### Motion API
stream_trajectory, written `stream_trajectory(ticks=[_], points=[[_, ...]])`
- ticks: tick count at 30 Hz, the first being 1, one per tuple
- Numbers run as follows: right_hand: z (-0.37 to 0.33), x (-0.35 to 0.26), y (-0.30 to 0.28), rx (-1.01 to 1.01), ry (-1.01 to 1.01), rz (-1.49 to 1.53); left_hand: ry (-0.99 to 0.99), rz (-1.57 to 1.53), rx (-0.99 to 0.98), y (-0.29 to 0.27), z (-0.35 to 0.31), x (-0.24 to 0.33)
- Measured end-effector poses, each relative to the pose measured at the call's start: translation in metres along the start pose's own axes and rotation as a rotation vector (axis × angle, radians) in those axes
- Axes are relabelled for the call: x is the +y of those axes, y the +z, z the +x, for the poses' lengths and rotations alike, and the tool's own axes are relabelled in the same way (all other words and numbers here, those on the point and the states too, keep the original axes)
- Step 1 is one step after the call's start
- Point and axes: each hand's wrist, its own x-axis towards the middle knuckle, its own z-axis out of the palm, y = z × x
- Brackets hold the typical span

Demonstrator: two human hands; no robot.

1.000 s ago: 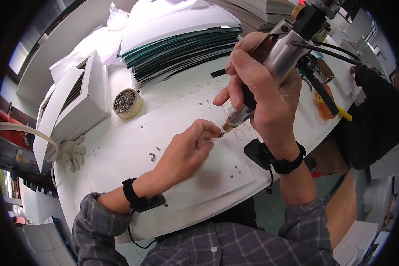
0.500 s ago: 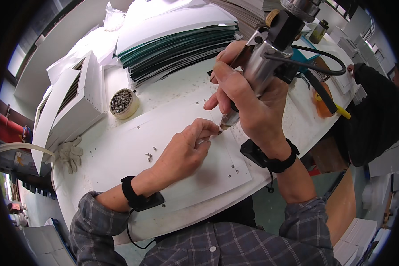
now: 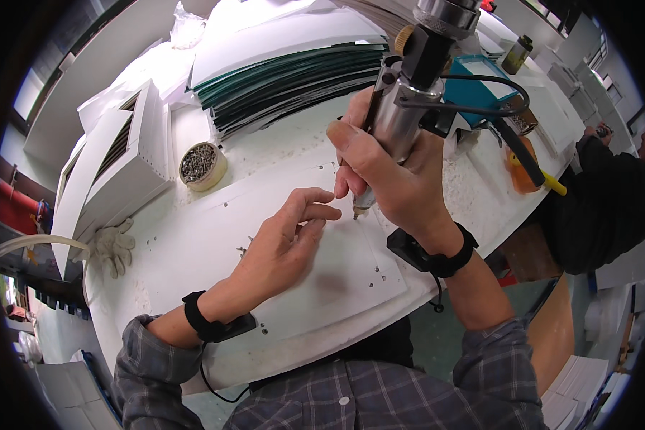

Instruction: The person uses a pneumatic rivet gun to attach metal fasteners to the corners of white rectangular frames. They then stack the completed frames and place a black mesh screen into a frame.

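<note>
My right hand (image 3: 405, 179) grips a silver power screwdriver (image 3: 400, 118) from above. Its narrow tip points down at a flat white panel (image 3: 201, 236), near a small dark spot close to the panel's right end. Just left of the tip is my left hand (image 3: 279, 251), its fingers loosely bent and apart with nothing seen between them. A few loose screws (image 3: 244, 249) lie on the panel beside that hand, partly hidden by it. Several dark screw heads or holes dot the panel's edges. Beyond the panel stands a round tub (image 3: 209, 175) full of small screws.
A tall stack of white and green sheets (image 3: 294, 79) fills the back of the table. White box-like frames (image 3: 132, 150) and a glove (image 3: 113, 249) lie at the left. A teal box (image 3: 469, 97) and an orange container (image 3: 521, 168) sit right, near another person's dark sleeve (image 3: 605, 193).
My left hand has drawn back to the left from the screwdriver's tip, and its fingers have spread. The screwdriver's upper body has tilted left, with the tip slightly lower.
</note>
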Motion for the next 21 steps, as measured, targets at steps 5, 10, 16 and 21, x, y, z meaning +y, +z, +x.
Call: stream_trajectory(ticks=[5,10,16,21], points=[[-0.007,0.0,0.001,-0.006,0.024,-0.003,0.013,0.044,0.125,-0.033,-0.013,0.012],[-0.002,-0.006,0.006,-0.083,-0.001,-0.052,0.008,0.316,0.23,-0.076,-0.041,0.007],[-0.001,-0.024,0.01,0.048,-0.118,0.009,0.042,0.754,0.216,-0.088,-0.078,-0.011],[-0.006,-0.037,0.017,0.117,-0.132,0.173,0.162,0.941,0.176,-0.08,-0.074,-0.019]])
